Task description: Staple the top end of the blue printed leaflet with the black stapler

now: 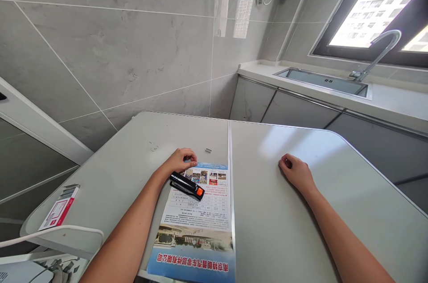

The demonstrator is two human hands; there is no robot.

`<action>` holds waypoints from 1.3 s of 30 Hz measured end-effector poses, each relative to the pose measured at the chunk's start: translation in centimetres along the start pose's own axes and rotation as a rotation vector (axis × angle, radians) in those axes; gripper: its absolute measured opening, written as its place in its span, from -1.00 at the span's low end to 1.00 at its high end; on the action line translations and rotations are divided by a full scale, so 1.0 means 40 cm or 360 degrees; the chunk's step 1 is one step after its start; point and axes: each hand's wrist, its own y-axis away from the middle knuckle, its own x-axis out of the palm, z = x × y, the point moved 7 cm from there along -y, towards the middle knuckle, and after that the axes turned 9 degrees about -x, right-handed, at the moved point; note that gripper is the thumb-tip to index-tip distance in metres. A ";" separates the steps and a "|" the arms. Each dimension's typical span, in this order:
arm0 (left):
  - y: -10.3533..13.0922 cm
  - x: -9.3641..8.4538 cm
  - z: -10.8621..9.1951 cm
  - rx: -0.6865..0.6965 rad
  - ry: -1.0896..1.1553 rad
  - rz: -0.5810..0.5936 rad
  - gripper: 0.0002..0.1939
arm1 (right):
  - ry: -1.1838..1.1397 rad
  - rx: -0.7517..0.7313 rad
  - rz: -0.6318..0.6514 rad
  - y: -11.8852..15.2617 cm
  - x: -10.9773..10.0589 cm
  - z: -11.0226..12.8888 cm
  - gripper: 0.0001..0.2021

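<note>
My left hand (183, 160) rests on the table at the top left corner of a printed leaflet (197, 216), its fingers curled in with nothing visible in them. Just below that hand, a black stapler (187, 185) with an orange button lies slantwise across the leaflet. The leaflet's blue lower part carries red Chinese print, upside down from my side. A short strip of staples (208, 150) sits on the table past the leaflet's far edge. On the right half of the table my right hand (296, 169) lies loosely closed, apart from everything else, holding nothing that I can see.
The pale table (264, 216) has a seam down its middle. A red and white box (60, 207) lies near its left edge, by a white cable (67, 227). Tiny scattered bits (154, 146) lie far left. Behind right stand a counter, a sink (321, 81) and a faucet (377, 55).
</note>
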 end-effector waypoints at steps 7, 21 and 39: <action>0.002 0.001 -0.003 -0.0015 -0.0036 0.0024 -0.83 | -0.0007 -0.0020 -0.0015 0.000 0.003 -0.005 -0.80; -0.002 0.007 0.016 -0.0036 -0.0131 0.0089 -0.65 | -0.0852 -0.0591 0.0502 0.098 0.061 0.424 -0.76; 0.001 0.000 0.019 -0.0068 0.0054 -0.0009 -0.73 | -0.1026 -0.0460 0.0844 0.199 0.117 0.548 -0.82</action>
